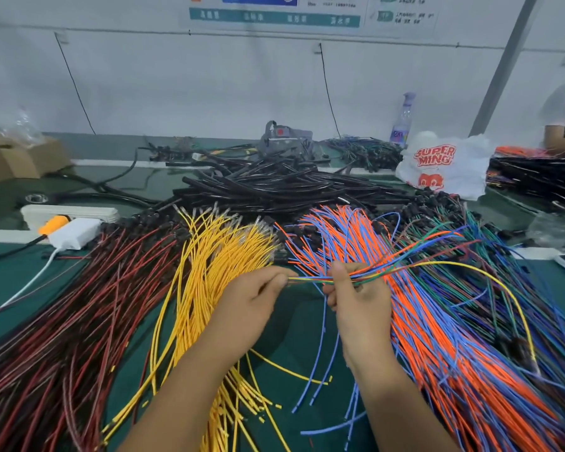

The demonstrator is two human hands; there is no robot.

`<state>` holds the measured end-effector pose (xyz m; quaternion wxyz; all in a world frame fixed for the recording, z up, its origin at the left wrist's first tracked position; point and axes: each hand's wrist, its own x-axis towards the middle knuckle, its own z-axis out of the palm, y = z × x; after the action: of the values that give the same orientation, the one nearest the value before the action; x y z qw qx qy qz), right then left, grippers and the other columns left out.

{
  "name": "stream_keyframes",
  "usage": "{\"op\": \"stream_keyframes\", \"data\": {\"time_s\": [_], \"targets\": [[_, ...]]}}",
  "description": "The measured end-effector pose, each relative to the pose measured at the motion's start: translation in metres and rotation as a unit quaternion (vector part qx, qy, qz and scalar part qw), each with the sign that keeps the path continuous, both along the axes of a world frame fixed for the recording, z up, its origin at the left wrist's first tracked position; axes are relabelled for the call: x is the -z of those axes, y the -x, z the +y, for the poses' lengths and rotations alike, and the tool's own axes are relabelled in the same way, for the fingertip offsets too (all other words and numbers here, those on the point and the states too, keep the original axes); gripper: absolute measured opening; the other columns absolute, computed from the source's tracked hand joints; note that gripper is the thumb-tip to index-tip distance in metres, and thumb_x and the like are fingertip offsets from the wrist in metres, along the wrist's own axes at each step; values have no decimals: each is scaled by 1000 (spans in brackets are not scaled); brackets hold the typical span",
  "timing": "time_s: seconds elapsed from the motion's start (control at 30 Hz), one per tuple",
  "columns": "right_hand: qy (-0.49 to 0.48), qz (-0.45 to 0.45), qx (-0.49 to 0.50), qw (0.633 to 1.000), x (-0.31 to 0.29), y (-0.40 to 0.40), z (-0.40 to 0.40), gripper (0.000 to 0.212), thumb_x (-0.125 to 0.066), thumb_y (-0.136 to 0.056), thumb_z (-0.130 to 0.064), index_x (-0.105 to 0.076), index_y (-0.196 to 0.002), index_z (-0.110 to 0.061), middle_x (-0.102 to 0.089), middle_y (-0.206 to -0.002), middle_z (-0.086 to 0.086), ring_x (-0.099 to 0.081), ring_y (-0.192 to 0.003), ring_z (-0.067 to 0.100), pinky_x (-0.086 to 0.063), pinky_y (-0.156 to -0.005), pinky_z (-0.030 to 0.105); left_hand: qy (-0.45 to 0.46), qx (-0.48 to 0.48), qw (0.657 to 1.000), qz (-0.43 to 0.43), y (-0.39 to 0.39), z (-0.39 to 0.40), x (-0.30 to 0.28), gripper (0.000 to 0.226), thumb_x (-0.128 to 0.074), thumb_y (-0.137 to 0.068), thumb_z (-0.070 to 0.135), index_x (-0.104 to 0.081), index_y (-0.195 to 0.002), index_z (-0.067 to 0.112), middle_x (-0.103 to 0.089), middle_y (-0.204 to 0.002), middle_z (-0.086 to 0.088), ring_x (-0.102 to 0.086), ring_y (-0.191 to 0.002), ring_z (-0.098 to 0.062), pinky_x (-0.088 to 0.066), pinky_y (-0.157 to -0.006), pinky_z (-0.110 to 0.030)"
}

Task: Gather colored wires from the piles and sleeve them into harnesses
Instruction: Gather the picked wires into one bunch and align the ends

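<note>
A white plastic bag at the far right of the bench carries "SUPER MING" in red letters, the only writing that reads clearly; the wall posters above hold teal bands of characters too blurred to make out, and the label on the one clear spray bottle beside the bag is illegible. The work surface is a dark green mat set against a pale grey wall, with a cardboard box at the far left and a white power strip holding an orange plug. Four coloured piles fan across the mat: red and black wires on the left, yellow wires next, orange and blue wires right of centre, and green and dark blue wires at the far right. Behind them lies one heap of black sleeving tubes. In the middle, held just above the mat, is a thin gathered bundle of mixed colours: the left hand pinches its end between thumb and fingertips, and the right hand grips it a little further along, thumb pressed on top, its strands trailing off to the right.
</note>
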<state>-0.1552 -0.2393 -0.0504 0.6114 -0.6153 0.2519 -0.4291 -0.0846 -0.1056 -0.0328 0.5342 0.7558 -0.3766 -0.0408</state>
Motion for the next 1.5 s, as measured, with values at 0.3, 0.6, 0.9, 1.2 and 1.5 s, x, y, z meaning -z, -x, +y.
{"op": "stream_keyframes", "data": {"time_s": [0.3,0.6,0.9,1.2,1.5], "targets": [[-15,-3,-11,1000,0,1,6,19,-61,-93,-18,-63,-74,-16,-62,-48,-2,-54,-43,5,-41,-46,15,187,-94,952,223,-8,0,-4,12,-62,-90,8,-72,-85,8,-67,-64,-4,-65,-59,-14,-54,-56,-20],[-18,-30,-95,995,-6,0,22,29,-64,-91,-12,-69,-66,-25,-63,-51,0,-54,-43,6,-43,-45,16,207,0,921,330,3,-10,-8,26,-47,-98,23,-68,-106,10,-73,-93,-9,-71,-81,-25,-58,-66,-28],[-54,-27,-165,985,-6,-4,25,27,-69,-87,-10,-71,-64,-23,-64,-54,3,-56,-44,8,-42,-44,16,146,-31,954,261,-3,-6,-4,24,-41,-100,5,-63,-91,4,-54,-65,-1,-46,-49,-9,-39,-45,-19],[-67,-62,-171,981,-7,-7,28,24,-63,-91,-5,-69,-70,-15,-67,-56,3,-59,-46,9,-45,-45,16,162,-52,952,254,-8,-2,0,12,-54,-95,10,-66,-92,8,-63,-77,1,-57,-60,-6,-49,-57,-17],[-111,-101,-145,978,-8,-6,23,19,-63,-91,-5,-68,-73,-11,-67,-59,7,-61,-50,12,-47,-49,19,241,-42,903,353,-14,3,-3,6,-71,-72,16,-73,-73,11,-69,-71,1,-65,-65,-6,-51,-58,-13]]}}
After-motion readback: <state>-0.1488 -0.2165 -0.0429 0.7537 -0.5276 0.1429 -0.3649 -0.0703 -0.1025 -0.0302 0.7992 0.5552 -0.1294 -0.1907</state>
